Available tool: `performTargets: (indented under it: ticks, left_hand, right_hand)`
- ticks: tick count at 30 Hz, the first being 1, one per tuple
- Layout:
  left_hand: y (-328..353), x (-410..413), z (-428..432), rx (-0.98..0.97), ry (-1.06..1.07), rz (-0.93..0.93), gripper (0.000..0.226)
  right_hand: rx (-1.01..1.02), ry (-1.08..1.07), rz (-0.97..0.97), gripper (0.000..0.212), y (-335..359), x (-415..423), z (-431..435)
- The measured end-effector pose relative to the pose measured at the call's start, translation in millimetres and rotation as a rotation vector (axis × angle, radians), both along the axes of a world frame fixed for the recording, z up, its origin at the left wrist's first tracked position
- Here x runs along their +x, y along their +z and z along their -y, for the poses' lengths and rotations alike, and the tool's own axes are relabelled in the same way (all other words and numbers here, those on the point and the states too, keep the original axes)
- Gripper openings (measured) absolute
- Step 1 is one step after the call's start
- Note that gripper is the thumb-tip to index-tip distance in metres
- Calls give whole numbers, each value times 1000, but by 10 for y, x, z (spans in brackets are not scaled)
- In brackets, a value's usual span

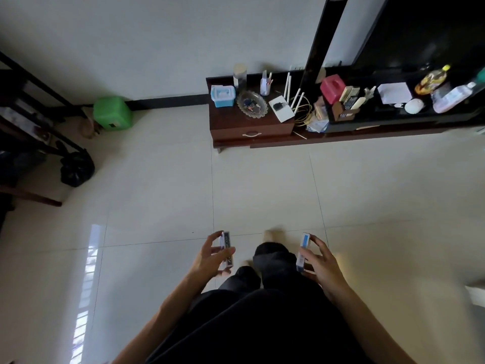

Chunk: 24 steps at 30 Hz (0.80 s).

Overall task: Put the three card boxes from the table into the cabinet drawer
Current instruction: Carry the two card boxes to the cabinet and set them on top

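Your left hand (210,254) pinches a dark card box (226,248), your right hand (319,261) a blue one (303,252). Keep both grips firm while walking to the shut cabinet drawer (250,134), then free one hand for its handle.

green stool (112,114) | pink box (332,88) | dark-brown cabinet (231,122) | cream floor (157,195)

A home living room: glossy cream floor tiles (157,195), a low dark-wood TV cabinet (249,124) against the far white wall with a large black television (425,30), a white antenna router (281,108), bottles and household clutter on top, a green plastic stool (112,113) far left.
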<state>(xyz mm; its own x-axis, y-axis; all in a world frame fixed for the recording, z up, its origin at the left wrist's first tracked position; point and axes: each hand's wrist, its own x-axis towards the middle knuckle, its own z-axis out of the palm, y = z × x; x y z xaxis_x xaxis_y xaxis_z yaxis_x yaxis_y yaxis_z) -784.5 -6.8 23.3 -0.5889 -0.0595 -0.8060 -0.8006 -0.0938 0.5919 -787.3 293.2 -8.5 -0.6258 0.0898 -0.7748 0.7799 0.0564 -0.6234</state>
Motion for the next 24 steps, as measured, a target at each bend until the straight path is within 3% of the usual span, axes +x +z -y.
performTargets:
  ticks: [14, 24]
  left_hand:
    - [76, -1816, -262, -15, 79, -48, 56]
    - [-100, -2660, 151, -6, 155, -32, 54]
  right_hand:
    - [-46, 85, 17, 39, 90, -2165, -58]
    - [-118, -9, 115, 36, 107, -3351, 279]
